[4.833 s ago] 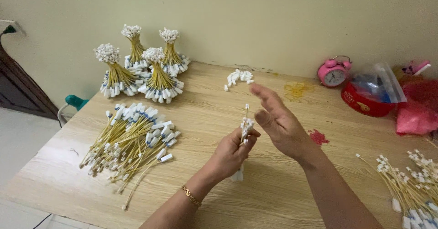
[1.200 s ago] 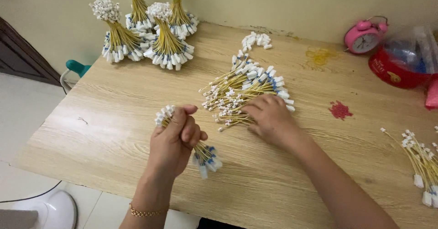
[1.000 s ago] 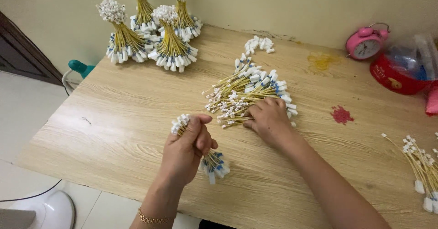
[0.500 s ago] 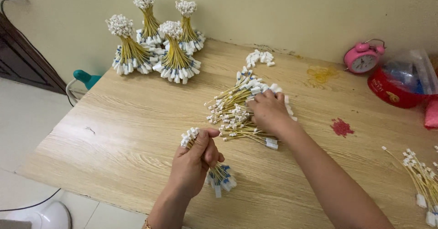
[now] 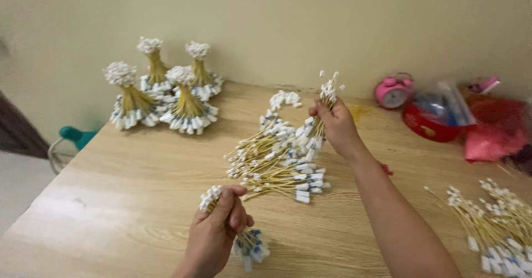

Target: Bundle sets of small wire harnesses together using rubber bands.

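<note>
My left hand (image 5: pixel 216 228) grips a small bundle of thin yellow sticks (image 5: pixel 250 246) with white tips, held low near the table's front edge. My right hand (image 5: pixel 335 125) is raised above the table and holds a few more of these sticks (image 5: pixel 327 92), white ends up. Below and between the hands lies a loose pile of the same sticks (image 5: pixel 280 159) on the wooden table (image 5: pixel 122 172).
Several tied stick bundles (image 5: pixel 166 98) stand upright at the back left. A pink alarm clock (image 5: pixel 392 91), a red bowl with a plastic bag (image 5: pixel 435 117) and a red mesh bag (image 5: pixel 496 128) sit at the back right. Another stick pile (image 5: pixel 493 225) lies at the right edge.
My right hand has lifted a few sticks up off the loose pile. My left hand keeps its bundle and stays near the front edge. The camera has tilted upward.
</note>
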